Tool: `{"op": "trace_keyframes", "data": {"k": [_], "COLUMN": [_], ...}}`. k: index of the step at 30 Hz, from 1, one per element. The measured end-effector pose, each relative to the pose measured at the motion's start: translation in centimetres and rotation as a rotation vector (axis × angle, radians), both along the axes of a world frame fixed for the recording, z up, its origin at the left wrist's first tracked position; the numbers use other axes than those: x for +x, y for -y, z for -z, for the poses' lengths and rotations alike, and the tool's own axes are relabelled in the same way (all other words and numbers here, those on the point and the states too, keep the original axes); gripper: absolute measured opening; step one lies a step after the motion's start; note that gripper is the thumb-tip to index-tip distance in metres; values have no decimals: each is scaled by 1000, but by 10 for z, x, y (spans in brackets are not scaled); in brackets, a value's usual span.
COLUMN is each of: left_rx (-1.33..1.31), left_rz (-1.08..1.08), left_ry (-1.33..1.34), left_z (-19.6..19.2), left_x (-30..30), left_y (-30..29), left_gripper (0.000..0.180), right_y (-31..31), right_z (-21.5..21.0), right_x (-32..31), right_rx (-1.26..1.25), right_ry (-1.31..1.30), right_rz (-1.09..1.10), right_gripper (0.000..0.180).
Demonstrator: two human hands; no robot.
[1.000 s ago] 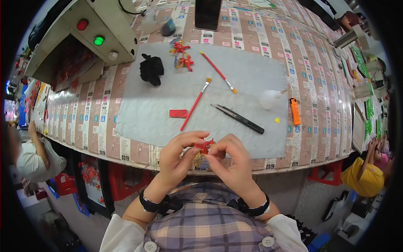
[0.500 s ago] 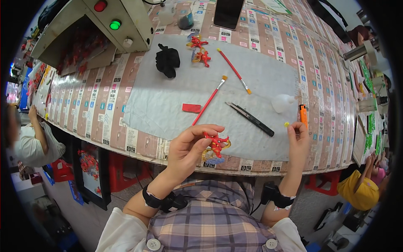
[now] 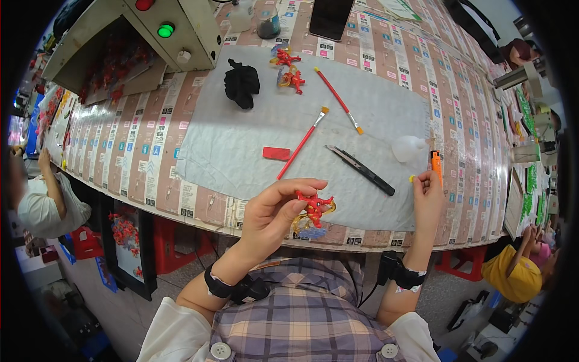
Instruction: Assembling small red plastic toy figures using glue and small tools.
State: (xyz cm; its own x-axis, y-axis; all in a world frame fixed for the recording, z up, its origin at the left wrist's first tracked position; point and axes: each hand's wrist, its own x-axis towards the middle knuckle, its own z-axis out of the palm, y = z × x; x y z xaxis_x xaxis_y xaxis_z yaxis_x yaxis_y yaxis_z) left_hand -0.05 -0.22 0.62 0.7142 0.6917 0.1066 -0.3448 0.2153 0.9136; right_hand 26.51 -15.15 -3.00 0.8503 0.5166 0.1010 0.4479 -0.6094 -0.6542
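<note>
My left hand [image 3: 268, 211] is closed in a pinch on a small red figurine [image 3: 315, 207], which has yellow and clear bluish parts below it. Over the right edge of the grey cloth, my right hand [image 3: 428, 194] has its fingertips pressed together on a small yellow-tipped thing [image 3: 412, 179], too small to make out fully. Between the hands a black craft knife [image 3: 362, 171] lies on the cloth. A red-handled brush [image 3: 303, 145] is left of it, beside a red strip [image 3: 276, 153]. Another red-handled brush [image 3: 339, 99] lies farther back.
On the grey cloth [image 3: 223, 163] are a crumpled black cloth [image 3: 242, 83], two more red figurines [image 3: 291, 80] and a white squeeze bulb [image 3: 408, 148]. An orange cutter [image 3: 436, 168] lies near my right hand. A metal box machine [image 3: 202, 39] stands at left; a phone [image 3: 329, 18] lies at the back.
The red figurine has turned slightly in my left hand and sits a touch farther right. My right hand stays almost in place with its pinch. Things on the cloth are unmoved.
</note>
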Motion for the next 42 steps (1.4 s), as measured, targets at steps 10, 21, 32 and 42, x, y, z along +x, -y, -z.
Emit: {"op": "trace_keyframes", "data": {"k": [10, 21, 32, 42], "left_rx": [35, 42, 6, 30], "left_rz": [-84, -72, -61, -109], "left_ry": [-62, -10, 44, 4], "left_z": [11, 4, 6, 11], "left_x": [-6, -8, -15, -18], "left_y": [-3, -5, -8, -8], "left_gripper": [20, 20, 20, 19], "right_y": [-7, -37, -30, -30], "right_z": [-68, -226, -245, -236], "right_x": [-42, -116, -137, -147], "right_rx": [451, 426, 295, 297], "right_ry": [-81, 573, 663, 755], "right_rz": [-91, -1110, -1001, -997], "right_gripper": [14, 27, 15, 13]}}
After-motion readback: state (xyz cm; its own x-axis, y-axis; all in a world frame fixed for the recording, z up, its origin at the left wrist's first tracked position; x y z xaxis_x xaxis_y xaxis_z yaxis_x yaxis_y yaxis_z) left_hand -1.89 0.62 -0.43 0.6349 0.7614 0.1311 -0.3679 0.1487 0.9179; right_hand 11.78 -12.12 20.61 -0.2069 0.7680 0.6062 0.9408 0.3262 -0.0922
